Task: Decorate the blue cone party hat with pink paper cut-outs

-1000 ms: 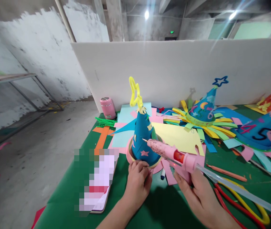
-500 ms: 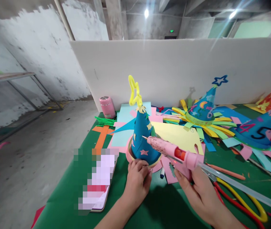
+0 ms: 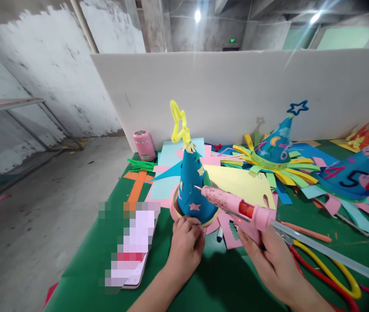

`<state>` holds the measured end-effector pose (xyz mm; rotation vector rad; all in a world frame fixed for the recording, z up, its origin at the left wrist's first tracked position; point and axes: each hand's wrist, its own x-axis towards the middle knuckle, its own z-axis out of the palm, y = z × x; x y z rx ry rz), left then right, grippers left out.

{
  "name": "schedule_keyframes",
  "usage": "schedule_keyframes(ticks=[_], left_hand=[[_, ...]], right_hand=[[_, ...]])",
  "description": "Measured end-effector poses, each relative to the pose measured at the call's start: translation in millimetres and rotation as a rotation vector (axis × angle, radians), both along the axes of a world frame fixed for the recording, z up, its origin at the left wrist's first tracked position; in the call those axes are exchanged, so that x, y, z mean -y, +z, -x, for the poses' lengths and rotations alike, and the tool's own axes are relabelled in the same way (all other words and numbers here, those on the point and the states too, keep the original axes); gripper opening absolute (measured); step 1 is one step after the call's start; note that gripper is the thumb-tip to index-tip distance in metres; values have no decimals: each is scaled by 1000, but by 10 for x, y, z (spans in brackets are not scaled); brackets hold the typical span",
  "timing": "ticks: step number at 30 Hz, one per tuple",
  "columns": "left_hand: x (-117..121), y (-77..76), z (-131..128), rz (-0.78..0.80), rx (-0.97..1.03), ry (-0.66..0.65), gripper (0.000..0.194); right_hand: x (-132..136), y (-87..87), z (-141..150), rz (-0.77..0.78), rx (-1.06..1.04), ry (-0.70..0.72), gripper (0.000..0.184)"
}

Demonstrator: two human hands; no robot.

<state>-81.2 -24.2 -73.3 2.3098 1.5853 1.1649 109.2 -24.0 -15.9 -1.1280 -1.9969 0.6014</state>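
Note:
A blue cone party hat (image 3: 189, 182) stands upright on the table, with a yellow pipe-cleaner shape (image 3: 179, 123) leaning left from its tip. Paper stars, one of them a pink star (image 3: 194, 207), decorate its side. My left hand (image 3: 187, 240) is closed on the hat's brim at the front; its fingertips are partly hidden. Wrapped round the handle of a pink glue gun (image 3: 233, 206) is my right hand (image 3: 265, 255). The gun's nozzle points left at the hat's side; whether it touches I cannot tell. A clear glue stick (image 3: 327, 253) sticks out behind the gun.
A phone (image 3: 135, 247) lies left of my left hand. Scissors (image 3: 327, 264) with yellow and red handles lie beneath the glue stick. At the right stand a fringed hat (image 3: 273, 145) and a numbered hat (image 3: 355, 173). A pink canister (image 3: 144, 145) stands before the white partition (image 3: 230, 95).
The whole view has shifted slightly. The yellow shape on the hat's tip leans a little further left. Both hands keep their hold, and the glue gun stays by the hat's side.

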Motion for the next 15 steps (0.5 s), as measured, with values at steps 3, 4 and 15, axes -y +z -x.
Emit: schedule_keyframes(ticks=[3,4,15], left_hand=[[4,3,2,13,-9,4,11],[4,6,1,13,-8,3,11],[5,19,10,45,-10,-2,13]], right_hand=[[-8,15,23,-15,-17,8,22],[-6,21,31,-27,-24,12,23],[50,-100,-92,116,-74,-37,27]])
